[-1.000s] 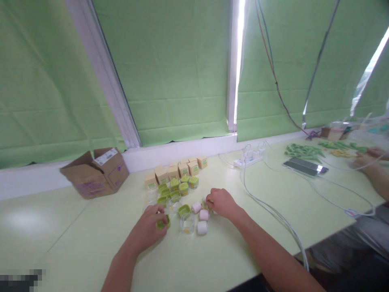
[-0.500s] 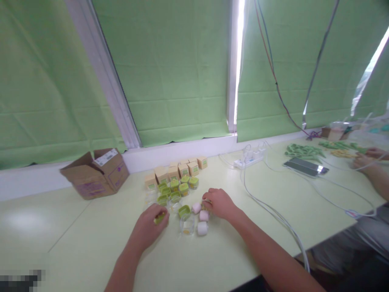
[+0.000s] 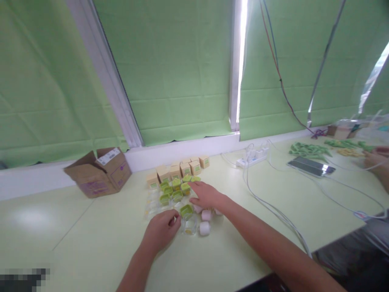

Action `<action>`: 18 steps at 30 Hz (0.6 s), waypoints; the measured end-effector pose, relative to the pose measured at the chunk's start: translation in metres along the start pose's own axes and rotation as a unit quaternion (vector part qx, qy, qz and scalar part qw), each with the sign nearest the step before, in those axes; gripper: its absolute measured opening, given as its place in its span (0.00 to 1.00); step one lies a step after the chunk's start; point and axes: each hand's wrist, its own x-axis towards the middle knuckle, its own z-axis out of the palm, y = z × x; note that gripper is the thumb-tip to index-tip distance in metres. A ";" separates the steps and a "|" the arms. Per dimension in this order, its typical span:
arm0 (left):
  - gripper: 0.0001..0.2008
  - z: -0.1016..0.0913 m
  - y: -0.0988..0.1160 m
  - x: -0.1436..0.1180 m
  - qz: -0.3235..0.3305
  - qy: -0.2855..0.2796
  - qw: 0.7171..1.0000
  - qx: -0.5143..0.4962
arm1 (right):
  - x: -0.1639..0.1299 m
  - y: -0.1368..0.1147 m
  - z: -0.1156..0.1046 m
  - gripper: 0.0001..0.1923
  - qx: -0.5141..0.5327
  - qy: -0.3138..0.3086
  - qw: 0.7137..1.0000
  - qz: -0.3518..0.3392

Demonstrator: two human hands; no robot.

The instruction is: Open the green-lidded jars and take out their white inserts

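My left hand is low over the table with its fingers curled together; whatever they may hold is hidden. Just beyond its fingertips lie an open green square cup or lid and a clear plastic container. My right hand reaches across to the left, fingers stretched out and apart. Its fingertips are at a small green-topped container, in a cluster of similar ones. Beneath its wrist lie small pale pink rolls, partly covered, and a white one stands nearer me.
Small tan boxes with green labels stand behind the cluster. An open cardboard box is at the left. To the right are a power strip, white cables, a phone, green pieces and another person's hand.
My right hand has moved left and away from me, from the pink rolls to the green-topped containers, its fingers extending. My left hand has shifted right; the green piece in it no longer shows.
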 end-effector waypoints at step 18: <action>0.11 -0.001 0.001 -0.002 -0.013 0.003 1.000 -0.009 | 0.049 0.010 0.030 0.22 -0.039 -0.024 0.999 0.027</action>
